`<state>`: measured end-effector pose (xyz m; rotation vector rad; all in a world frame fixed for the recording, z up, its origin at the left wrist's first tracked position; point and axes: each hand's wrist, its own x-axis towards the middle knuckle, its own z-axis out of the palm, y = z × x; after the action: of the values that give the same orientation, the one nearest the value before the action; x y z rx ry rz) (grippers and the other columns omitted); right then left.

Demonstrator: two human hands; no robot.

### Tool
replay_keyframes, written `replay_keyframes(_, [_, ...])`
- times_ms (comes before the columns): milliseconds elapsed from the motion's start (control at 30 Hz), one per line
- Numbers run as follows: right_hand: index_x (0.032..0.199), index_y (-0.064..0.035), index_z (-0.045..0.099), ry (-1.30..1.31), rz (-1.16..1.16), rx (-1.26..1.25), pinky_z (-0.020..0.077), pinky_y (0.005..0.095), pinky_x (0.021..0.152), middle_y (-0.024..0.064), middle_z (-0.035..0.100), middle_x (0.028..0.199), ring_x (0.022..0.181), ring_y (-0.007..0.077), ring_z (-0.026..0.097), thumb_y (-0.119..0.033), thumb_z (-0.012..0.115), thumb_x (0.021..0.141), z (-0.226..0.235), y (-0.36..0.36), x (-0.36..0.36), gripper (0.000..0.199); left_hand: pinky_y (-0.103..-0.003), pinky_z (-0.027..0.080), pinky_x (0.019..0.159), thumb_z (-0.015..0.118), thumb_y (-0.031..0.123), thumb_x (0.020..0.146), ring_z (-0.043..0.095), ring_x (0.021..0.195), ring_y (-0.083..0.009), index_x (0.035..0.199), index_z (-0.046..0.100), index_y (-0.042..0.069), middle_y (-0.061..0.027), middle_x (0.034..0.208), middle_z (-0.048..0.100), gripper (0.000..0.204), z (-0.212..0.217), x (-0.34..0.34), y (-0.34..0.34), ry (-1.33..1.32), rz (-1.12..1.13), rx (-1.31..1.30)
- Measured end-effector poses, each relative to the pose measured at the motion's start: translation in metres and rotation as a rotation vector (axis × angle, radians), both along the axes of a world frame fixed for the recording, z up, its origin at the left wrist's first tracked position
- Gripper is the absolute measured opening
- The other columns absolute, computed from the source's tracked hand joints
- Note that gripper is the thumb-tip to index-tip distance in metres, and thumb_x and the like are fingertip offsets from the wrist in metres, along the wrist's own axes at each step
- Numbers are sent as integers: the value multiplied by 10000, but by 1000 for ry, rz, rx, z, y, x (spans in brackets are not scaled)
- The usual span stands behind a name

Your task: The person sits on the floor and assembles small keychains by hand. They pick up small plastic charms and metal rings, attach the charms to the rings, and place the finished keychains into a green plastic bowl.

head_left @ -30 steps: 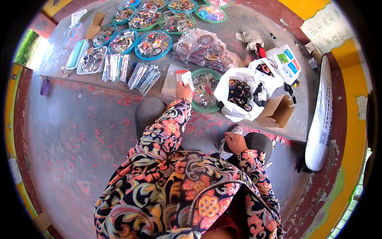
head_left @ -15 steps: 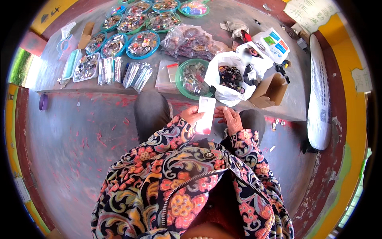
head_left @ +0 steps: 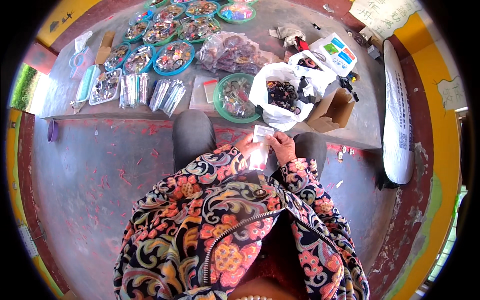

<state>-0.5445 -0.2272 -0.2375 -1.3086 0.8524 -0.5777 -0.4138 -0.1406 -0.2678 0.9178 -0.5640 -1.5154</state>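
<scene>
Above my lap, between my knees, I hold a small whitish plastic bag (head_left: 259, 154) upright, with a reddish band at its lower end. My left hand (head_left: 244, 145) grips its left edge. At its upper right, the thumb and fingers of my right hand (head_left: 283, 147) pinch the bag. Just beyond my hands, a green basket (head_left: 217, 105) of small packed items stands at the platform's near edge. Beside it sits a white plastic sack (head_left: 260, 85) holding dark hair ties (head_left: 283, 96). Flat clear bags (head_left: 198, 98) with a red-edged packet (head_left: 211, 90) lie left of the basket.
Several round baskets (head_left: 173, 71) of small goods fill the platform's left and far parts, near bundles of pens (head_left: 134, 91). A pile of clear bags (head_left: 230, 52) lies mid-platform. An open cardboard box (head_left: 337, 111) stands at right. A purple bowl (head_left: 53, 131) is at far left.
My right hand has closed in from the right and now pinches the bag's upper part. Earlier its fingers were beside the bag. The bag's top has come slightly lower.
</scene>
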Motion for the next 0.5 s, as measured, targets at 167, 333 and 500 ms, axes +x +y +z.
replay_keyframes(167, [643,-19,520,184,-19,-232,377,244,464,18,483,570,513,95,447,-153,595,765,-8,1,1,196,-360,492,661,497,80,816,585,794,-245,1116,420,57,-129,945,559,310,-14,7,-1,89,-55,106])
replay_keyframes(333, [712,-47,559,353,-20,-674,413,351,501,139,540,640,565,306,523,-207,572,756,11,6,6,167,-357,495,643,493,69,816,593,761,-241,1076,448,42,-135,882,582,266,-8,11,2,128,-61,166])
replay_keyframes(500, [686,-65,540,533,20,-856,422,401,529,116,552,677,619,315,538,-243,565,737,17,2,5,187,-360,507,606,504,65,804,598,720,-260,1064,449,39,-134,857,582,267,3,9,-3,109,-1,263])
